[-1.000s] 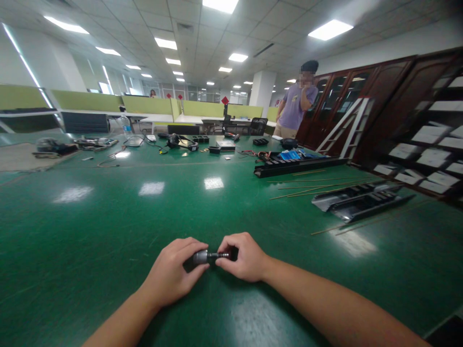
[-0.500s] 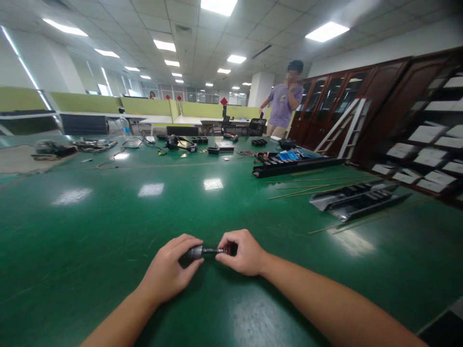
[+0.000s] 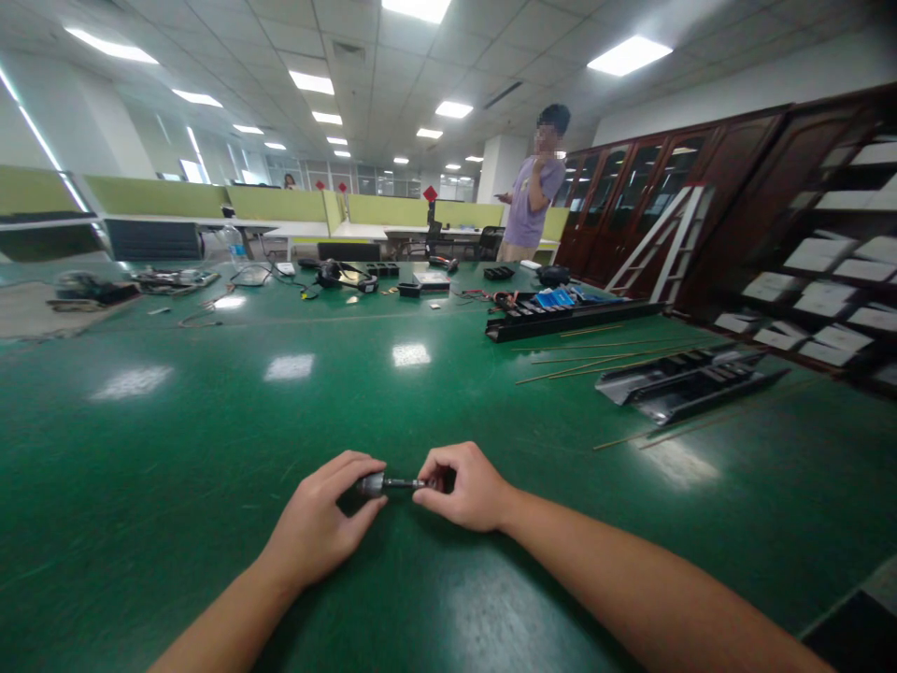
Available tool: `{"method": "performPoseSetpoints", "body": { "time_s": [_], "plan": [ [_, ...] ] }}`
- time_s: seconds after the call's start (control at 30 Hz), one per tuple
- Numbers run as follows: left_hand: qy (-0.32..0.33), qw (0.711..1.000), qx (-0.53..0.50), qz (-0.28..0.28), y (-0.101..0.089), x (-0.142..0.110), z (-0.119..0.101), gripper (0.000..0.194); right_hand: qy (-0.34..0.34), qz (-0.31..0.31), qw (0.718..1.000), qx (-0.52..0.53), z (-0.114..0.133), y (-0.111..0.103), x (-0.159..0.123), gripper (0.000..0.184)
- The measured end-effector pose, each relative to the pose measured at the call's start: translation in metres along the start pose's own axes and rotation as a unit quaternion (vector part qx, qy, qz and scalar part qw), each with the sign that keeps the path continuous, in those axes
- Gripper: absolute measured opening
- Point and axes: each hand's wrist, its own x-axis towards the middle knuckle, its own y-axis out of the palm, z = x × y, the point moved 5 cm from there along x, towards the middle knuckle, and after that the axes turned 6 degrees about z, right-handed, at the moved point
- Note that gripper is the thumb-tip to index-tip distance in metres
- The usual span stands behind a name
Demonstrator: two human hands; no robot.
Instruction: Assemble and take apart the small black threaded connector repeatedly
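No txt legible anywhere. Red diamond sign (image 3: 430, 193) at green partition (image 3: 392, 210): too sml to read. Blue label (image 3: 237, 250) on clear plastic btl (image 3: 230, 233): ditto. Blue pkts (image 3: 556, 297) by long blk channel (image 3: 533, 327): any print too blurry to tell.

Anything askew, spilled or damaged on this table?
Nothing looks spilled or broken. The rods lie loose at uneven angles on both sides of the channels, which looks untidy. The part between the left hand and right hand shows no clear damage, though its ends are partly covered.

Left fingers (image 3: 356, 467), right fingers (image 3: 447, 455) curled
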Motion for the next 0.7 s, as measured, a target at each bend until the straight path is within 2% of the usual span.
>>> {"method": "performPoseSetpoints", "body": {
  "time_s": [0.23,0.53,0.6,0.7],
  "plan": [
    [0.007,1.0,-0.003,-0.007,-0.002,-0.001,-0.001,0.027,0.008,0.005,1.0,0.003,0.001,0.0,0.0,0.011],
    [-0.015,1.0,0.01,-0.005,-0.003,0.0,0.003,0.027,0.018,-0.003,1.0,0.01,-0.001,-0.002,0.0,0.012],
    [-0.033,0.999,0.021,-0.01,-0.005,0.0,0.006,0.028,0.021,-0.003,1.0,0.01,-0.002,-0.002,0.0,0.013],
    [-0.092,0.994,0.043,-0.039,-0.012,0.001,0.016,0.034,0.017,0.006,1.0,0.012,-0.002,0.0,0.0,0.013]
  ]
}}
